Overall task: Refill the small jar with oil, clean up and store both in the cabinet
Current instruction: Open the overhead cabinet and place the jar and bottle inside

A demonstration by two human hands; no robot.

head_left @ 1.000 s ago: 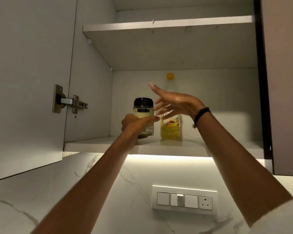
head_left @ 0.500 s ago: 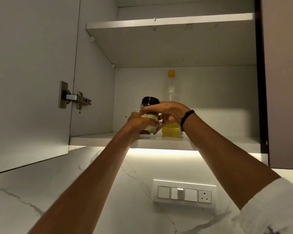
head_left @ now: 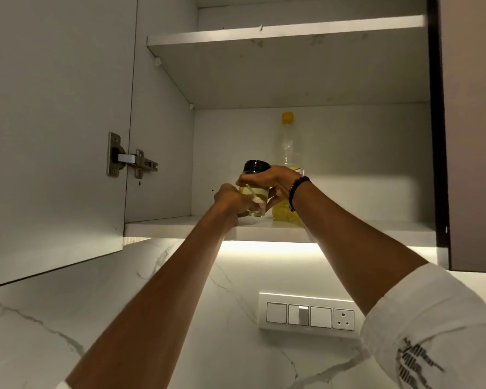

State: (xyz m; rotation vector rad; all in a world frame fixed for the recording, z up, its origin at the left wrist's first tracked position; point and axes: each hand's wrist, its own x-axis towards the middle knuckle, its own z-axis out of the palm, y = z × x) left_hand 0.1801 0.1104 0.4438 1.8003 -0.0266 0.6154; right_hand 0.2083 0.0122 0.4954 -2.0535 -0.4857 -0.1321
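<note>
The small glass jar [head_left: 255, 175] with a black lid holds pale oil and stands on the cabinet's lower shelf [head_left: 264, 228]. My left hand [head_left: 230, 199] grips its lower left side. My right hand [head_left: 270, 182] wraps over its front and right side, a dark bracelet on the wrist. Right behind it stands the tall clear oil bottle [head_left: 287, 144] with a yellow cap, its yellow oil low down and partly hidden by my right hand.
The cabinet door [head_left: 54, 130] hangs open at the left with a metal hinge [head_left: 129, 160]. An upper shelf [head_left: 286, 32] spans the cabinet. A dark panel [head_left: 472, 136] borders the right. Below, a switch plate [head_left: 309, 315] sits on the marble wall.
My right hand, open above the jar a second ago, has come down and closed around it. Both hands and the jar have moved slightly deeper onto the shelf.
</note>
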